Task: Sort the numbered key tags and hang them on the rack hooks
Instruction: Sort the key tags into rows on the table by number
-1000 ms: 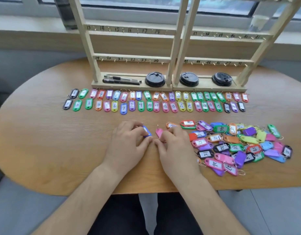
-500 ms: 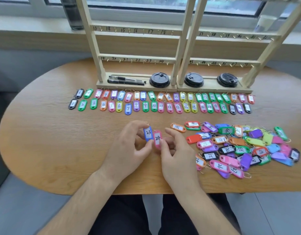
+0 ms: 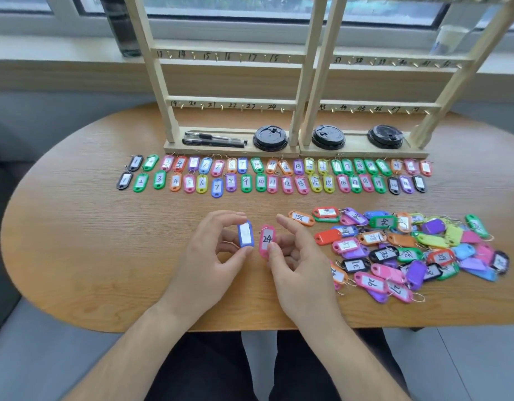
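Observation:
My left hand (image 3: 205, 256) pinches a blue key tag (image 3: 245, 234) upright between thumb and fingers, its label facing me. Right beside it my right hand (image 3: 300, 261) pinches a pink tag marked 24 (image 3: 266, 240). Both tags are held just above the wooden table (image 3: 76, 241). Two sorted rows of numbered tags (image 3: 273, 176) lie flat in front of the wooden rack (image 3: 232, 102). A loose pile of unsorted tags (image 3: 406, 250) lies to the right of my right hand. The rack's numbered hooks in view carry nothing.
Two black pens (image 3: 213, 139) and three black cup lids (image 3: 270, 138) sit on the rack's base. A dark bottle (image 3: 121, 27) and a clear cup (image 3: 449, 36) stand on the windowsill behind. The table's front edge is close to my wrists.
Both hands have lifted the blue and pink tags off the table and turned them upright with labels toward me. The camera has moved closer.

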